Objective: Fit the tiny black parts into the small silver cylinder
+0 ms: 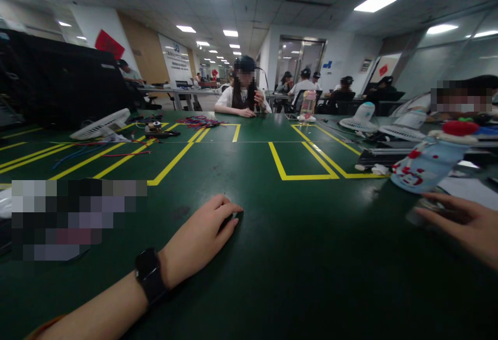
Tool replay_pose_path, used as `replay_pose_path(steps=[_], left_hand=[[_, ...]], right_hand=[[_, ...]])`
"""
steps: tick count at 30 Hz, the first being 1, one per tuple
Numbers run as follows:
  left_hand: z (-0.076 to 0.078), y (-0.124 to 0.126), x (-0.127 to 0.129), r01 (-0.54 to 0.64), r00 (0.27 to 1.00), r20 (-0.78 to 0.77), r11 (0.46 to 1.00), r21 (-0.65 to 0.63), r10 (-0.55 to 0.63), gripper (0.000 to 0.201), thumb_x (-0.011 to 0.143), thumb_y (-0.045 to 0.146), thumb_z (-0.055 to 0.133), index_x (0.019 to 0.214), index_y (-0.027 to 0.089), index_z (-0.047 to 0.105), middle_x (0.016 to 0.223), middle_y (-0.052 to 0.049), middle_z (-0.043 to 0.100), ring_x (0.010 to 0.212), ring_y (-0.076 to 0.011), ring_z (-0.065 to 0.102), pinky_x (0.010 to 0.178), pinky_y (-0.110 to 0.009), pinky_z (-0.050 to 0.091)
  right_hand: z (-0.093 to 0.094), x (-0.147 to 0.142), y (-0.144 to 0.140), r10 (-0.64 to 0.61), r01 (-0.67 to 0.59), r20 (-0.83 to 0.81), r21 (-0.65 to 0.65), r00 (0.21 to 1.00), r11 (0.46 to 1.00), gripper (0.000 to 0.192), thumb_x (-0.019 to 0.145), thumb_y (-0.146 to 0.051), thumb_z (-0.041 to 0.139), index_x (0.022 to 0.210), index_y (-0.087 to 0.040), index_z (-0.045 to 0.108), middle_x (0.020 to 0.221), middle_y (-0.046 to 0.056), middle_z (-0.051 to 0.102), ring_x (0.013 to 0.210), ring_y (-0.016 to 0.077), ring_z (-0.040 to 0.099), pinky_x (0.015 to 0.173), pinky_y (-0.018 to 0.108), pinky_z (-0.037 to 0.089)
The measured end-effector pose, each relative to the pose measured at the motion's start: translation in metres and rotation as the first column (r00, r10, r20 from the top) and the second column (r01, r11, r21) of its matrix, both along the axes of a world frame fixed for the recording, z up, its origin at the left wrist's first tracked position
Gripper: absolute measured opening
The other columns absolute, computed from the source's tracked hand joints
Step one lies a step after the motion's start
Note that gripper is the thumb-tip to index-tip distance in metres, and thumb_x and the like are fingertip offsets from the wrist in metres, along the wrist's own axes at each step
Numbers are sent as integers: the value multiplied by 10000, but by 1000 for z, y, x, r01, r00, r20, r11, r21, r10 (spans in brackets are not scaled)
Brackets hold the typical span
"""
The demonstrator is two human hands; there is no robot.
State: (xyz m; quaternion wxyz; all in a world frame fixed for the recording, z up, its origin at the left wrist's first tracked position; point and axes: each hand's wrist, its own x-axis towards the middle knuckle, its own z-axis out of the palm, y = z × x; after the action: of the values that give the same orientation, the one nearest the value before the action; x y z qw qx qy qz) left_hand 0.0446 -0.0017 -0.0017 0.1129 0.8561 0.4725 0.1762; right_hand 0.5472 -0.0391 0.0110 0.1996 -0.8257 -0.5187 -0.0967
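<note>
My left hand [206,231], with a black watch [150,272] on its wrist, rests on the green table [272,257]. Its fingers are a little bent, the thumb stands apart from them, and I see nothing between them. At the right edge my right hand [462,220] is closed around a small clear, shiny object [418,215]; blur and the fingers hide its kind. Just beyond that hand stands a light blue bottle [424,166] with a red top, tilted in the wide view.
White fans [360,119] and metal rails lie at the right, near white paper [472,192]. Wires [200,122] and another fan [103,124] lie at the back left. Yellow tape [307,177] marks the table. A person [243,96] sits opposite; a clear bottle [307,106] stands nearby.
</note>
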Motion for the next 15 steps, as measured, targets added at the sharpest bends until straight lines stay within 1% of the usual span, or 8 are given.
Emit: replay_pose_path(steps=[2,3,5,6,8,11,13,15], left_hand=[[3,-3,3,32,992,-124,997,77,-22,252,944,248,389,1126,232,562,1035,-54,562,887,-194,564,778,-339,470],[5,-5,5,70,977,-207,990,125,-43,255,943,223,386,1125,231,564,1019,-58,574,871,-204,562,767,-359,461],[9,-11,12,169,934,-345,965,201,-91,277,941,181,376,1144,236,556,1007,-58,595,851,-220,560,745,-393,438],[12,-13,15,208,920,-376,953,222,-114,286,942,173,372,1159,241,546,1011,-55,602,849,-224,560,739,-401,430],[15,-18,23,245,926,-345,941,234,-155,285,948,198,375,1186,250,523,1032,-46,606,863,-221,560,742,-401,423],[19,-23,32,235,965,-174,944,233,-197,276,952,272,398,1209,263,499,1073,-35,600,914,-213,548,777,-390,421],[20,-25,35,211,978,-59,950,229,-202,267,949,284,413,1199,271,506,1078,-28,593,923,-203,538,783,-376,421],[22,-26,37,187,981,16,959,213,-195,247,946,273,424,1167,279,535,1049,-22,590,901,-193,533,772,-363,422]], right_hand=[[9,-25,-4,5,-12,-80,-95,997,995,629,710,-648,552,1194,-248,599,814,92,682,569,164,605,559,325,460],[11,-42,-6,52,-59,-91,-84,995,995,623,748,-616,534,1249,-247,553,934,103,676,645,171,627,618,335,485],[12,-81,-8,275,-274,-55,26,960,961,552,803,-526,527,1282,-251,516,1156,101,608,873,191,636,783,345,503],[10,-104,-8,424,-421,-43,64,905,905,510,819,-480,531,1277,-255,515,1226,86,569,990,198,607,868,351,488],[4,-153,-8,675,-668,-58,109,735,736,454,832,-411,541,1262,-269,514,1277,49,534,1142,195,531,980,369,443],[-6,-221,-5,835,-829,-235,154,498,537,533,825,-336,562,1331,-282,405,1254,24,551,1130,151,539,989,338,447],[-12,-252,-3,853,-853,-349,216,387,476,630,811,-297,575,1377,-269,300,1207,24,582,1080,129,567,960,310,466],[-16,-268,0,852,-852,-408,263,327,453,675,802,-275,580,1384,-260,240,1174,17,600,1055,118,578,940,299,473]])
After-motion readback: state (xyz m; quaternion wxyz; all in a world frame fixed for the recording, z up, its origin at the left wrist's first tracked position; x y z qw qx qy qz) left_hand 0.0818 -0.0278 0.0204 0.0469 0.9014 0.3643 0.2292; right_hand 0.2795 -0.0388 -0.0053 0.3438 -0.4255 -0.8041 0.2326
